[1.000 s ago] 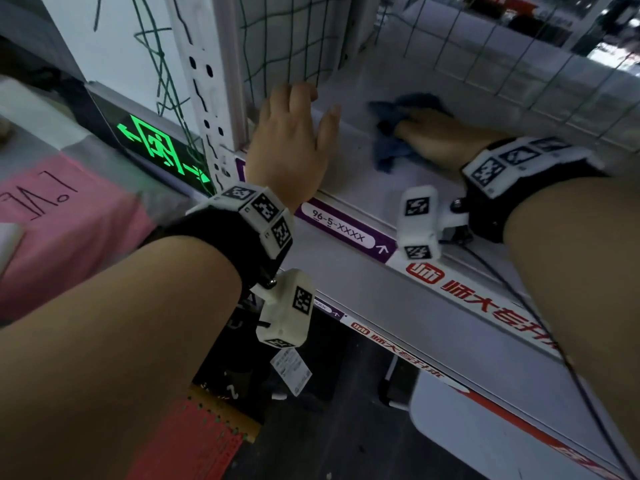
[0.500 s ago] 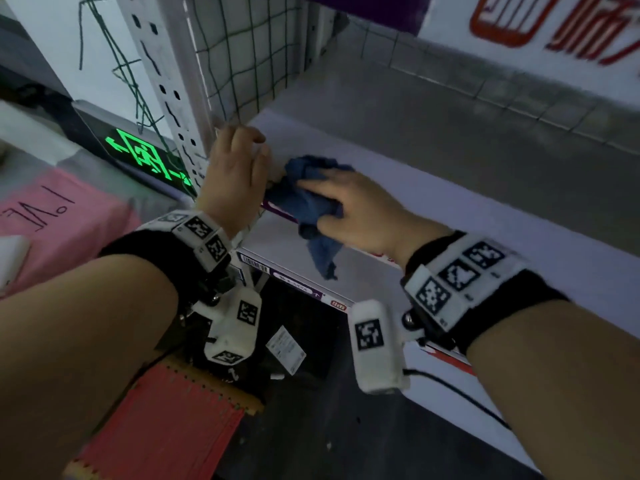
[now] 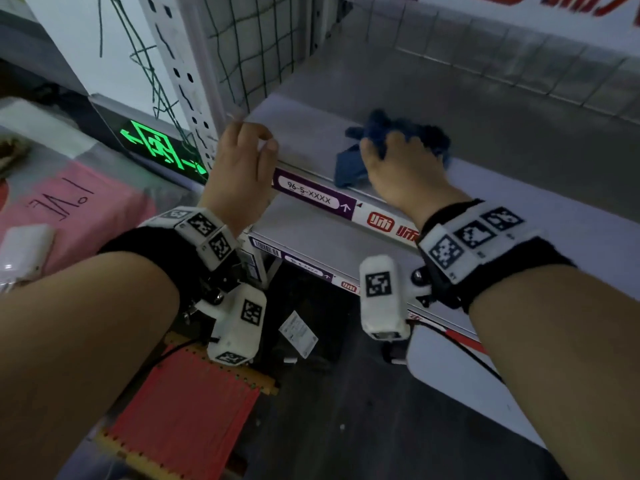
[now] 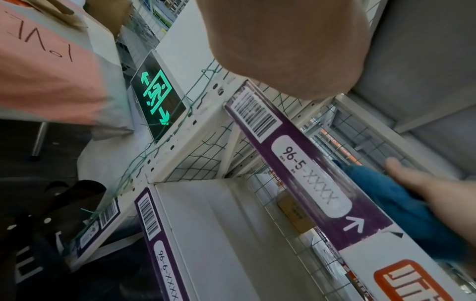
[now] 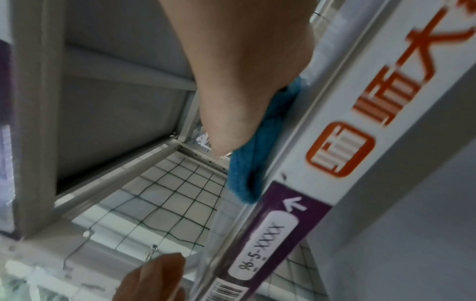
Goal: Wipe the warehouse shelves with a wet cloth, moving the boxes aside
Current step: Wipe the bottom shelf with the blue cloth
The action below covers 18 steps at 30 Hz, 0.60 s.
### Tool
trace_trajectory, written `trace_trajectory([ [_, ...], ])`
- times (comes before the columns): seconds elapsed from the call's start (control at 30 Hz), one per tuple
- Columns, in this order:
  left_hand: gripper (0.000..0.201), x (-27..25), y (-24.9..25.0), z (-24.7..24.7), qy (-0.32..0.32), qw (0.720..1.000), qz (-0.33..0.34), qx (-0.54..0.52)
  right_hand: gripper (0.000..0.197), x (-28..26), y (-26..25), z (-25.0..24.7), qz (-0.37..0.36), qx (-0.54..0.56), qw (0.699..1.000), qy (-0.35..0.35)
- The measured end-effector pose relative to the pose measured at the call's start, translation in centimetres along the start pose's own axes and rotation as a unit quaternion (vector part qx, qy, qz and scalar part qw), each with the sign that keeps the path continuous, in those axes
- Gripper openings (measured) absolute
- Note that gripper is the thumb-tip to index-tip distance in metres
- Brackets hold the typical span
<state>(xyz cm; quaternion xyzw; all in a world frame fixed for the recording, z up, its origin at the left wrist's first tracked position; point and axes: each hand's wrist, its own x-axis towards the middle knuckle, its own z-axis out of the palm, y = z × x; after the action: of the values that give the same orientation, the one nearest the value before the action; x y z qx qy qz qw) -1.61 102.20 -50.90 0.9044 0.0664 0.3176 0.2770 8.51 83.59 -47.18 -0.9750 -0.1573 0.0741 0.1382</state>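
A bunched blue cloth lies on the grey shelf near its front edge. My right hand grips the cloth and presses it down on the shelf; the wrist views show the cloth squeezed under the palm at the shelf lip and its edge beside a finger. My left hand hovers at the shelf's front left corner by the upright post, fingers loosely curled, holding nothing. No boxes show on this shelf.
A purple label strip marked 96-5-XXXX runs along the shelf front. A perforated post and green netting close the left side. A second shelf sits below, with a cardboard box behind its mesh. A lit exit sign stands at the left.
My right hand has slid the cloth to the right along the shelf, away from the left hand. The left hand has stayed at the front left corner, fingers now curled.
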Motion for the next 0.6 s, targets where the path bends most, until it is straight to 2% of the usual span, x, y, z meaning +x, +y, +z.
trace_trajectory([
  [0.1,0.042,-0.3,-0.7,-1.0,-0.002,1.0,0.001,-0.002,0.041,0.9,-2.7,0.2,-0.065,0.038,0.997,0.007],
  [0.17,0.038,0.0,-1.3,-1.7,0.009,1.0,0.0,0.0,0.035,1.4,-5.0,1.1,-0.091,0.046,0.995,0.002],
  [0.27,0.033,0.5,-2.5,-2.8,0.026,0.999,0.009,0.027,0.042,2.3,-8.4,3.4,-0.148,0.025,0.989,-0.004],
  [0.37,0.025,0.9,-3.3,-3.0,0.036,0.998,-0.004,0.046,0.051,3.1,-10.6,4.0,-0.193,-0.035,0.979,-0.061],
  [0.5,0.024,1.3,-3.4,-2.4,0.037,0.998,-0.014,0.058,0.052,3.7,-10.6,3.8,-0.185,-0.065,0.976,-0.092],
  [0.6,0.026,1.3,-2.2,-1.2,0.023,0.998,-0.019,0.051,0.058,3.8,-9.1,2.9,-0.154,-0.067,0.982,-0.089],
])
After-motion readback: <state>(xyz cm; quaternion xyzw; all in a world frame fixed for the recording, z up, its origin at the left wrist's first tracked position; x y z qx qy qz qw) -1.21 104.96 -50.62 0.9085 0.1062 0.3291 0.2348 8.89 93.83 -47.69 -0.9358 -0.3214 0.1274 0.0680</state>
